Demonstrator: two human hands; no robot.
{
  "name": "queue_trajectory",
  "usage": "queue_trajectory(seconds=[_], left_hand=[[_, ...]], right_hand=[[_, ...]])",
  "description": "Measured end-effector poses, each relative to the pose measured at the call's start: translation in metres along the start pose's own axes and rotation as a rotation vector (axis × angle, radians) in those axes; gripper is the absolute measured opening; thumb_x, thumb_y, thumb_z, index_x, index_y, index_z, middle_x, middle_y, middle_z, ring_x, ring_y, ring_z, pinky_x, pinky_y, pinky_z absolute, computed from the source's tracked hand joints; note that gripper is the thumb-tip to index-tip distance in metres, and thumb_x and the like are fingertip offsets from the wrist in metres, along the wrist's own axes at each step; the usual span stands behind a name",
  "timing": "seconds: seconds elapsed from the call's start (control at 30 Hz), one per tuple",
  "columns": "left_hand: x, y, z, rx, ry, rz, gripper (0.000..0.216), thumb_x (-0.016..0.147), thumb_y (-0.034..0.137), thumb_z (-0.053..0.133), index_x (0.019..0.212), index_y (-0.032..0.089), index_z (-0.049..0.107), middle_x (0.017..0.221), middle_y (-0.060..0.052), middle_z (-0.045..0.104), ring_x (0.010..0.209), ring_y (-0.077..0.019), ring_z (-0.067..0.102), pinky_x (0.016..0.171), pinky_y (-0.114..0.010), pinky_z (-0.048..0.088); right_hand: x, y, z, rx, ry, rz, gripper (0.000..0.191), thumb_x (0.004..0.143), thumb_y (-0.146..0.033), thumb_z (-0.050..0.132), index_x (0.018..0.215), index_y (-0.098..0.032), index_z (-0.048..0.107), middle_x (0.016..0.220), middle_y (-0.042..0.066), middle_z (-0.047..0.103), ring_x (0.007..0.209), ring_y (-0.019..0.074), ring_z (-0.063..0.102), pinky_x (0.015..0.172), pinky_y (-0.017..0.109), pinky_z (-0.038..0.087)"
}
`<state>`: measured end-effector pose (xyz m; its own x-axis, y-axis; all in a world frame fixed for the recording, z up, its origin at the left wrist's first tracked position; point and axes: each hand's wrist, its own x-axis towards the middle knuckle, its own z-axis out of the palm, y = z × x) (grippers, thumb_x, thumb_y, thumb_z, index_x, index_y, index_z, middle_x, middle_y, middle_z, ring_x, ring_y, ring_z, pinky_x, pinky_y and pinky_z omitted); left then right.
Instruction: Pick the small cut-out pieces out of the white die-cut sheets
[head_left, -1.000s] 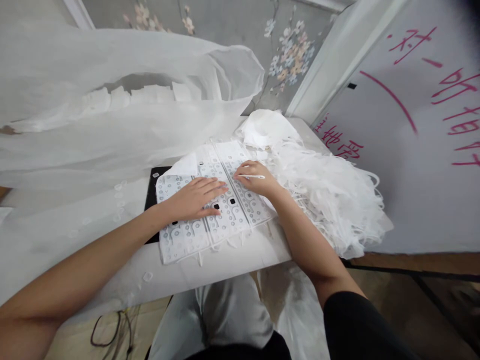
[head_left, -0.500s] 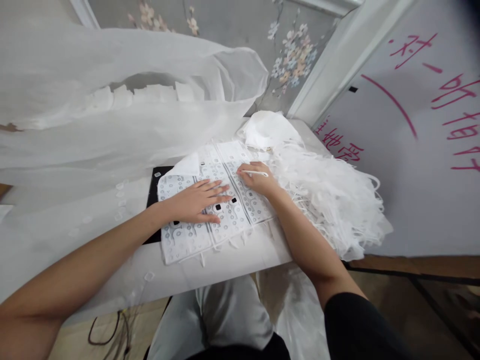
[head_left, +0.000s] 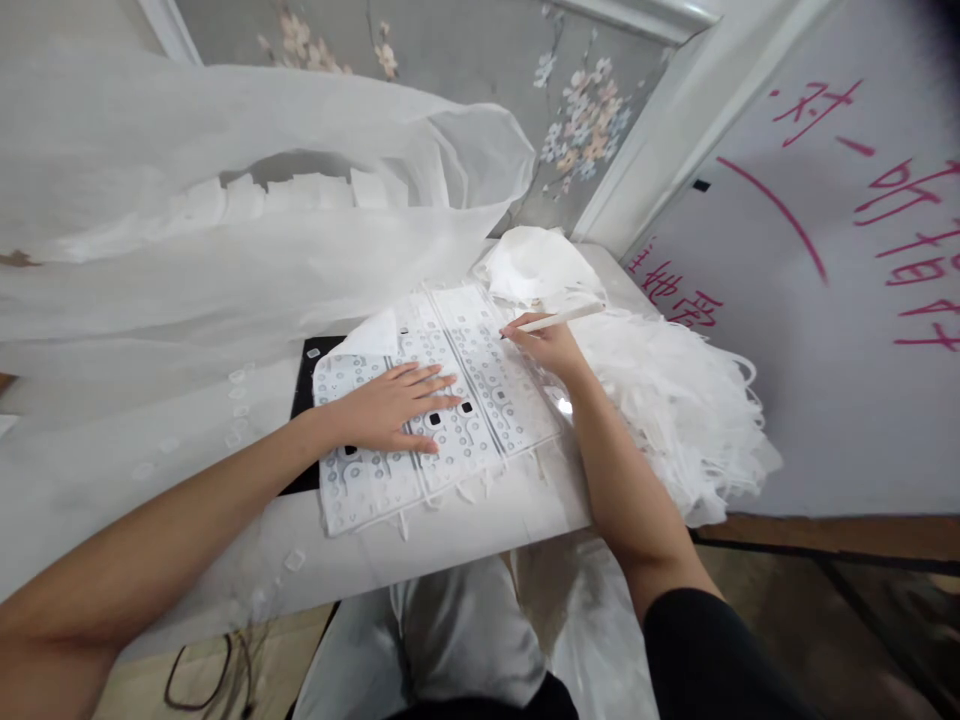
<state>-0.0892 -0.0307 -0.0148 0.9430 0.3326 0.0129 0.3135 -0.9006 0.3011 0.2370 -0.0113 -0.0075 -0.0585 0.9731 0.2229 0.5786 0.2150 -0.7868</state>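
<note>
A white sheet printed with rows of small grey rings and shapes [head_left: 379, 490] lies on the table, with several small black squares showing on it. Its upper left corner [head_left: 375, 335] is folded over. My left hand [head_left: 401, 408] rests flat on the sheet, fingers spread. In my right hand [head_left: 551, 345] is a slim white pen-shaped tool [head_left: 574, 316]; its dark tip points at the sheet's upper right part, and I cannot tell whether it touches. Part of a black board [head_left: 301, 400] shows from under the sheet's left edge.
A big heap of white strips [head_left: 667, 410] lies right of my right forearm, with white cloth-like pieces [head_left: 540, 262] behind it. Sheer white material [head_left: 360, 245] hangs along the back left. A whiteboard with pink writing [head_left: 780, 390] stands at the right.
My right hand has moved slightly up and right across the sheet. The tool has swung round, with its long end now pointing up and right. My left hand stays in place.
</note>
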Motion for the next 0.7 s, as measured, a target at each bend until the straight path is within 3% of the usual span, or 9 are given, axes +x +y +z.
queue_trajectory(seconds=[0.1,0.37,0.7], left_hand=[[0.001,-0.002,0.0,-0.005,-0.002,-0.008,0.073,0.091,0.074,0.044,0.153,0.037,0.037,0.165,-0.002,0.027,0.152,-0.03,0.022,0.122,-0.047,0.012],[0.006,-0.006,0.001,-0.011,0.092,-0.029,0.069,0.084,0.078,0.052,0.13,0.026,0.06,0.147,-0.011,0.052,0.136,-0.0328,0.043,0.113,-0.046,0.028],[0.005,-0.007,0.004,-0.012,0.12,-0.027,0.067,0.083,0.077,0.054,0.127,0.026,0.061,0.143,-0.011,0.054,0.133,-0.0336,0.045,0.112,-0.047,0.029]], right_hand=[[-0.003,0.002,-0.012,0.021,-0.103,0.08,0.03,0.082,-0.045,0.069,0.088,-0.016,0.075,0.086,0.006,0.075,0.08,0.0198,0.066,0.072,0.03,0.051],[-0.003,0.006,-0.011,0.032,-0.149,0.132,0.032,0.079,-0.044,0.072,0.09,-0.015,0.076,0.088,0.006,0.076,0.08,0.0193,0.066,0.07,0.028,0.051],[-0.003,0.01,-0.009,0.022,-0.157,0.116,0.03,0.079,-0.044,0.073,0.09,-0.017,0.077,0.091,0.005,0.077,0.088,0.0225,0.069,0.075,0.03,0.053]])
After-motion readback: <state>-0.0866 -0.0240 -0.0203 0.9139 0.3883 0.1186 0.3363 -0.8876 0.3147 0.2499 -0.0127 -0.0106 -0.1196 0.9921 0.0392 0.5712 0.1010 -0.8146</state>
